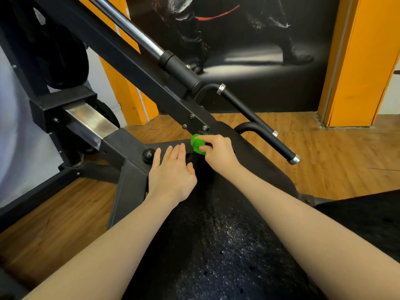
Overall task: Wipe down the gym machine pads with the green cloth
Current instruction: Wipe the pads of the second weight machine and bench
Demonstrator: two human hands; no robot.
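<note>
A long black textured pad (216, 239) of the gym machine runs from the bottom of the view up to the middle. At its far end my right hand (218, 151) grips a bunched green cloth (197, 144) and holds it against the pad's top edge, just below the bolted frame. My left hand (173, 169) rests flat beside it, fingers straight, on the pad's left side where it meets the black frame. Most of the cloth is hidden inside my fist.
The black steel frame (121, 53) with a chrome rod (138, 33) slants up to the left. Two black handles (259, 120) stick out to the right of the pad. A round black knob (148, 154) sits left of my left hand. Wooden floor surrounds the machine.
</note>
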